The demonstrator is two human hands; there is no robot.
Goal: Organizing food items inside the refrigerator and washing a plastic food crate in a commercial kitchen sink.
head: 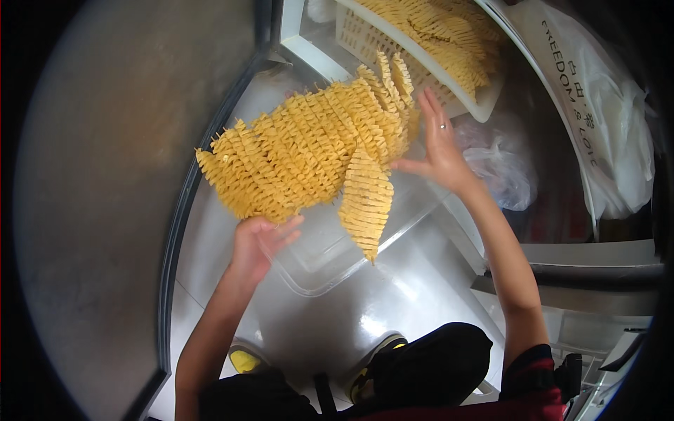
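Note:
A clear plastic tray (pixel 311 281) is in front of me above the tiled floor. A thick stack of yellow, slit-cut food pieces (pixel 295 152), with thin stick ends poking out, lies over it, and one loose piece (pixel 367 205) hangs from its near side. My left hand (pixel 255 244) grips the tray's left edge, its fingers partly seen through the plastic under the stack. My right hand (pixel 439 150), wearing a ring, is spread at the stack's right end, thumb towards it. Whether it bears on the tray's rim is unclear.
A white plastic basket (pixel 474 108) with more yellow pieces (pixel 442 37) stands in the open cabinet ahead. Nearby is a tied clear bag (pixel 500 171). A white printed bag (pixel 595 116) hangs at right. The cabinet door (pixel 100 173) stands open at left. My shoes are below.

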